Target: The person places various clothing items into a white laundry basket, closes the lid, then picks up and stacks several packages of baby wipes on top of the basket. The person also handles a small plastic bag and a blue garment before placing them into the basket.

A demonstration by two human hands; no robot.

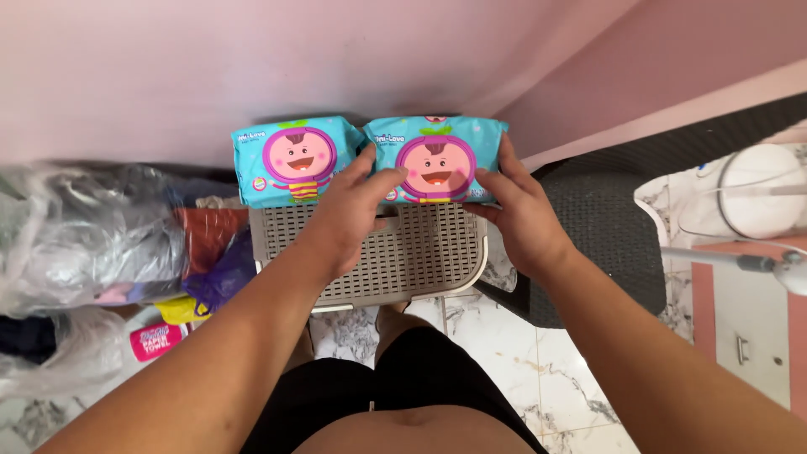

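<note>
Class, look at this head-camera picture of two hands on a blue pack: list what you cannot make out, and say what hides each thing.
- Head view: the right pack has both ends covered by the left hand and right hand.
- The beige basket shows only its slatted top; what is under it is hidden.
- The contents of the plastic bags are blurred by crinkled film.
- The white fan is cut off by the right edge.

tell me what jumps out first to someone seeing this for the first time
Two bright turquoise packs with a pink cartoon face stand side by side on a beige perforated basket lid against the pink wall. The left hand and right hand grip the right pack from either side, while the left pack stands untouched. Crumpled plastic bags pile up at the left on the marble floor.
</note>
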